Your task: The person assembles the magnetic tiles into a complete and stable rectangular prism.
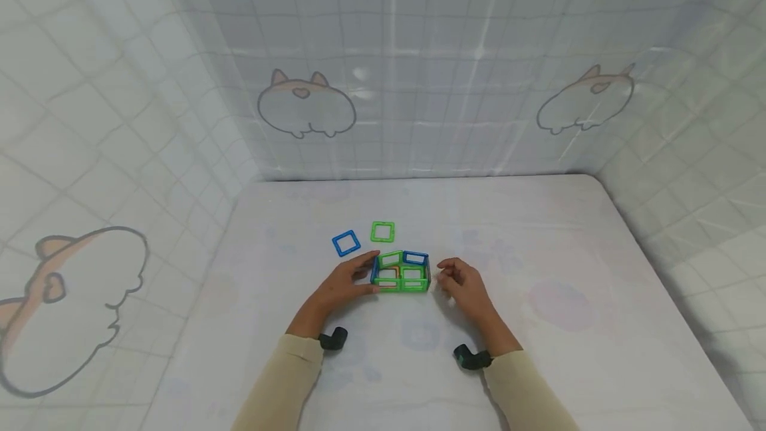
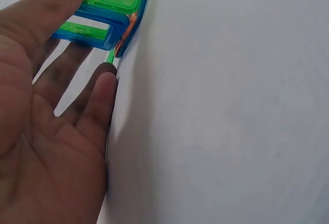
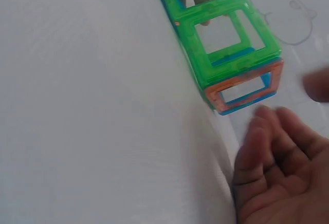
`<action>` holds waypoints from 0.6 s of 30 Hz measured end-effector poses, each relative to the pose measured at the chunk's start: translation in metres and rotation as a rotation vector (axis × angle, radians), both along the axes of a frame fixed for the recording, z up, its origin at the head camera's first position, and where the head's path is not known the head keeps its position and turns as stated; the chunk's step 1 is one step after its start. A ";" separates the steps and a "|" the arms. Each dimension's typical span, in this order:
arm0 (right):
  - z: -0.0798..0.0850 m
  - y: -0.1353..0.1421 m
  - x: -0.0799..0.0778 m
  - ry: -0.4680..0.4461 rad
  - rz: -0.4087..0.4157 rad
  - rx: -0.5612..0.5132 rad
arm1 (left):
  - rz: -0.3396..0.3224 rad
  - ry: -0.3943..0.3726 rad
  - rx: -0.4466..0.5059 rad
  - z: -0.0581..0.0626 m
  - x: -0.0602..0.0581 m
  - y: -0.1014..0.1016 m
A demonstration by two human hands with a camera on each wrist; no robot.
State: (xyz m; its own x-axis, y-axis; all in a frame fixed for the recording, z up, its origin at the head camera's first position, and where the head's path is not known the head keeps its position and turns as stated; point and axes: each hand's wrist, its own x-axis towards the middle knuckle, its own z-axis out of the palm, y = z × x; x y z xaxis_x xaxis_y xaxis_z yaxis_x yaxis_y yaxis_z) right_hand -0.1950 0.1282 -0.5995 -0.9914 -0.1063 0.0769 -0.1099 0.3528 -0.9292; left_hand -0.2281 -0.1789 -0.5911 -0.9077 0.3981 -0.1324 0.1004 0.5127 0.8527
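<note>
A low box of translucent magnetic tiles (image 1: 401,285) stands on the table, with green tiles along its front and green and blue ones at the back. At its left end, my left hand (image 1: 338,286) grips it, thumb at the front corner and fingers toward the back corner. The left wrist view shows the thumb across a green tile beside a blue tile (image 2: 121,28). An orange tile (image 3: 241,80) forms the right end wall. Just right of that wall, my right hand (image 1: 468,290) hovers apart from it, fingers loosely bent and holding nothing.
Behind the box, a loose blue square tile (image 1: 338,247) and a loose green square tile (image 1: 374,231) lie flat. The white-covered table (image 1: 509,231) meets a grid-patterned curtain (image 1: 419,132) at the back, with similar curtains on both sides.
</note>
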 end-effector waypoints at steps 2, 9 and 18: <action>0.001 0.001 -0.002 -0.020 -0.035 -0.062 | 0.020 0.008 0.010 -0.001 0.001 0.003; 0.008 -0.016 -0.016 -0.055 0.011 -0.042 | 0.039 0.016 0.022 -0.001 -0.001 0.001; 0.009 -0.027 -0.022 -0.100 -0.077 -0.033 | 0.009 0.042 0.051 -0.002 0.000 0.004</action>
